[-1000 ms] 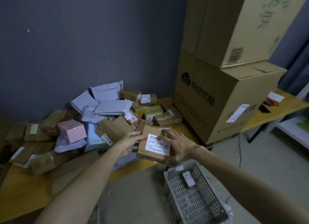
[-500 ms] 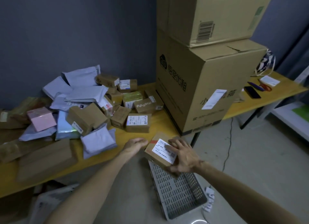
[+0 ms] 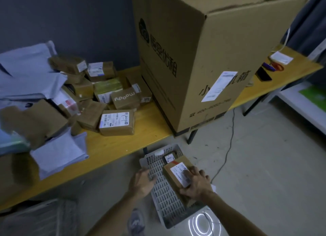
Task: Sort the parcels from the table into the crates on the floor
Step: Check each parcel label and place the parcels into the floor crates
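Lower centre of the frame: the right hand [image 3: 196,183] grips a labelled brown parcel [image 3: 176,174], fingers curled over its near end, holding it inside the grey crate [image 3: 158,188] on the floor, near a smaller parcel [image 3: 170,158] at the crate's far end; whether it touches bottom cannot be told. The left hand [image 3: 142,183] hangs open beside the crate's left rim, holding nothing. The placing step looks nearly done; next comes letting go and reaching up for the pile [image 3: 116,121] on the table [image 3: 127,142], left of centre.
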